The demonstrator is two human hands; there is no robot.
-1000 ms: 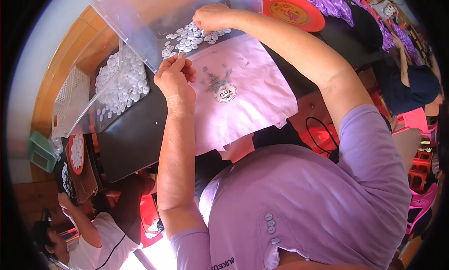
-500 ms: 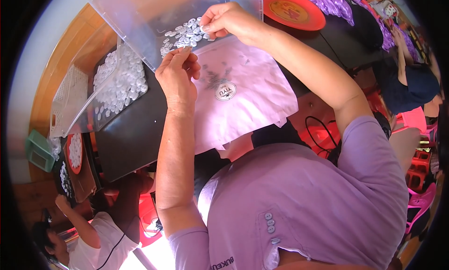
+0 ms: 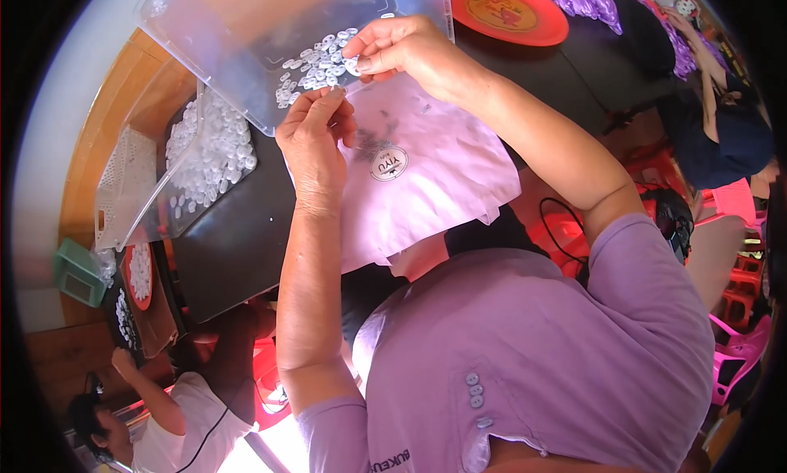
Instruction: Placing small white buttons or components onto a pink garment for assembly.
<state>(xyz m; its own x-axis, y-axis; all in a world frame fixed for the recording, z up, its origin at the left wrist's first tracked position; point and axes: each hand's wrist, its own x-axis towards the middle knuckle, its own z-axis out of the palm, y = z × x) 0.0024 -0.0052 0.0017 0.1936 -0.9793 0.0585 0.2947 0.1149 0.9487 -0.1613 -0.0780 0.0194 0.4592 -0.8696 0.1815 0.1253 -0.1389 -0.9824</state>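
Note:
Small pale oval pieces (image 3: 321,63) with darker centres lie in a loose cluster in a clear plastic bin (image 3: 246,40). At the near edge of the cluster, my right hand (image 3: 414,55) pinches one white oval piece (image 3: 352,65) between thumb and fingers. Close by on the left, my left hand (image 3: 316,129) has thumb and forefinger pressed together; what they hold is too small to make out. The hands are apart by a small gap. Under them a pink cloth (image 3: 459,166) with a round printed badge and dark specks spreads from the bin toward me.
Left, a clear container (image 3: 143,219) holds a heap of white pieces (image 3: 213,149) on the black table (image 3: 234,252). A red plate (image 3: 525,18) and purple shiny bundles (image 3: 578,2) sit at the far right. A green basket (image 3: 78,272) stands left. Other people work at both sides.
Both hands keep their pinches near the bin's edge, the right slightly lower in the picture. The whole view has shifted a little.

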